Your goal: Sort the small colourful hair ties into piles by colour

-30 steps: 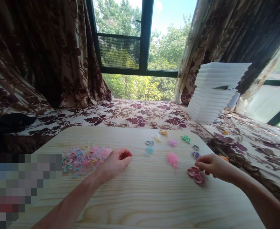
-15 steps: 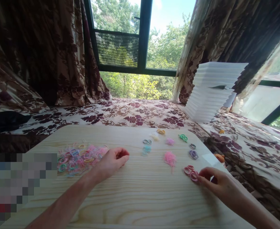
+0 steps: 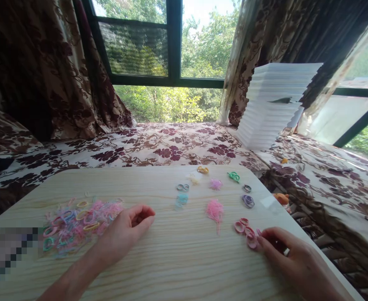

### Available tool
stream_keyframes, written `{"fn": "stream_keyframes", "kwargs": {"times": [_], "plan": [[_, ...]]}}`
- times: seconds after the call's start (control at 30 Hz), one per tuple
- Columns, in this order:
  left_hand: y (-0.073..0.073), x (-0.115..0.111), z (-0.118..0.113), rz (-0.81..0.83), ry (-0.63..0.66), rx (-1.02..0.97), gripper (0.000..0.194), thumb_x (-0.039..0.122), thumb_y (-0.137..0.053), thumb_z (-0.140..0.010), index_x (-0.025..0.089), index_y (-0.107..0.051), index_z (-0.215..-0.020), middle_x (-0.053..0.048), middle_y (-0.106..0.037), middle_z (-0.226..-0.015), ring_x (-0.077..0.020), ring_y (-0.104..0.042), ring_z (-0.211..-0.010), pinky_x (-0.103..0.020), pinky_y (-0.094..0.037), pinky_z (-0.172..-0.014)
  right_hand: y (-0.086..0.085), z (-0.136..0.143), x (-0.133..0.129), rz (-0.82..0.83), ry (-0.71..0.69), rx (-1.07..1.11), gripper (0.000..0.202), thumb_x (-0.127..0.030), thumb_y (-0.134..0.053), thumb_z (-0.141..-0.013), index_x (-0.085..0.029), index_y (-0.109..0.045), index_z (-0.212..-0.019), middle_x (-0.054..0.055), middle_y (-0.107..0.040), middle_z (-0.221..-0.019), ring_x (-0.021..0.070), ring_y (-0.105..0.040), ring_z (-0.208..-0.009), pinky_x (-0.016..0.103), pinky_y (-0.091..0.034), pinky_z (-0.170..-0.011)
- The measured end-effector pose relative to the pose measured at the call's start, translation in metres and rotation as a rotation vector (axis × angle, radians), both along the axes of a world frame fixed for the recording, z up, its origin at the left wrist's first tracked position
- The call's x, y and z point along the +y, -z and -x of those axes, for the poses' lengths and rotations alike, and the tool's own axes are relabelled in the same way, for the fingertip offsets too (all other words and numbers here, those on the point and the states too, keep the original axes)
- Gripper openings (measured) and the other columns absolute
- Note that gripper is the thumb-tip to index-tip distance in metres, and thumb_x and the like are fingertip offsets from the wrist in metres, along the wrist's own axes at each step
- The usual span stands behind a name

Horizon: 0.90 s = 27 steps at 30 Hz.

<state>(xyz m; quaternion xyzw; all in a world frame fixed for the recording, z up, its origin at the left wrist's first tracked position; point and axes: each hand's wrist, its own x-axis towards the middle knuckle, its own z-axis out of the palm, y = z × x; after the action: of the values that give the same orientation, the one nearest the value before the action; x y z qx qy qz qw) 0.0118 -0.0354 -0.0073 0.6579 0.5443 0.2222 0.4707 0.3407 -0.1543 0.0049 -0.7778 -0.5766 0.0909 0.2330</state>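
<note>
My right hand (image 3: 284, 246) pinches a pink hair tie (image 3: 259, 233) at the edge of a small group of pink hair ties (image 3: 249, 236). Over the wooden tabletop (image 3: 171, 259), my left hand (image 3: 130, 225) is closed, thumb against fingers; whatever it may hold is hidden. Beside its wrist lies a mixed heap of colourful hair ties and small elastic bands (image 3: 74, 219), partly covered by the hand. Between the hands sits a clump of pink elastic bands (image 3: 214, 210). Purple hair ties (image 3: 248, 201) rest just beyond my right hand.
Farther back on the table are green hair ties (image 3: 233, 177), yellow hair ties (image 3: 203, 170), grey hair ties (image 3: 182, 187), light-blue bands (image 3: 182, 200) and a lilac clump (image 3: 215, 184). A tall paper stack (image 3: 274, 108) stands behind. An orange toy (image 3: 281, 198) is past the right edge.
The camera view has shifted, so the table appears farther left and lower. My right hand stays at the pink hair ties, which now look more spread out. My left hand remains closed near the heap.
</note>
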Motion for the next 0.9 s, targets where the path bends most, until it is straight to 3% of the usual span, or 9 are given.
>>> {"fn": "stream_keyframes", "kwargs": {"times": [0.23, 0.47, 0.7, 0.9], "plan": [[0.001, -0.003, -0.002, 0.041, -0.024, 0.033, 0.032, 0.047, -0.053, -0.071, 0.019, -0.059, -0.085, -0.002, -0.065, -0.082, -0.0192, -0.059, -0.08, -0.024, -0.046, -0.068, -0.003, 0.0, -0.009, 0.022, -0.176, -0.012, 0.024, -0.042, -0.047, -0.083, -0.025, -0.062, -0.073, -0.002, -0.061, -0.061, 0.0122, -0.057, -0.052, 0.019, -0.044, -0.048], [0.001, -0.005, -0.002, 0.048, -0.023, 0.08, 0.033, 0.05, -0.051, -0.072, 0.02, -0.061, -0.084, -0.001, -0.065, -0.08, -0.019, -0.061, -0.078, -0.024, -0.048, -0.067, -0.005, 0.006, -0.009, 0.013, -0.208, -0.043, 0.022, -0.042, -0.046, -0.086, -0.027, -0.062, -0.081, -0.004, -0.06, -0.065, 0.0097, -0.058, -0.053, 0.017, -0.045, -0.051], [0.0, -0.004, -0.003, 0.035, -0.028, 0.087, 0.033, 0.048, -0.051, -0.072, 0.02, -0.062, -0.084, 0.0, -0.066, -0.079, -0.0185, -0.06, -0.076, -0.024, -0.048, -0.066, -0.006, 0.006, -0.006, 0.059, -0.067, -0.063, 0.031, -0.052, -0.045, -0.083, -0.026, -0.062, -0.077, -0.003, -0.06, -0.058, 0.0125, -0.058, -0.05, 0.019, -0.043, -0.045], [0.0, -0.003, -0.002, 0.029, -0.013, 0.086, 0.03, 0.046, -0.051, -0.073, 0.02, -0.062, -0.083, -0.001, -0.064, -0.077, -0.0184, -0.059, -0.075, -0.024, -0.046, -0.065, 0.004, 0.011, -0.006, 0.117, -0.033, -0.06, 0.032, -0.048, -0.041, -0.084, -0.026, -0.058, -0.068, -0.002, -0.061, -0.056, 0.0147, -0.058, -0.05, 0.022, -0.04, -0.045]]}}
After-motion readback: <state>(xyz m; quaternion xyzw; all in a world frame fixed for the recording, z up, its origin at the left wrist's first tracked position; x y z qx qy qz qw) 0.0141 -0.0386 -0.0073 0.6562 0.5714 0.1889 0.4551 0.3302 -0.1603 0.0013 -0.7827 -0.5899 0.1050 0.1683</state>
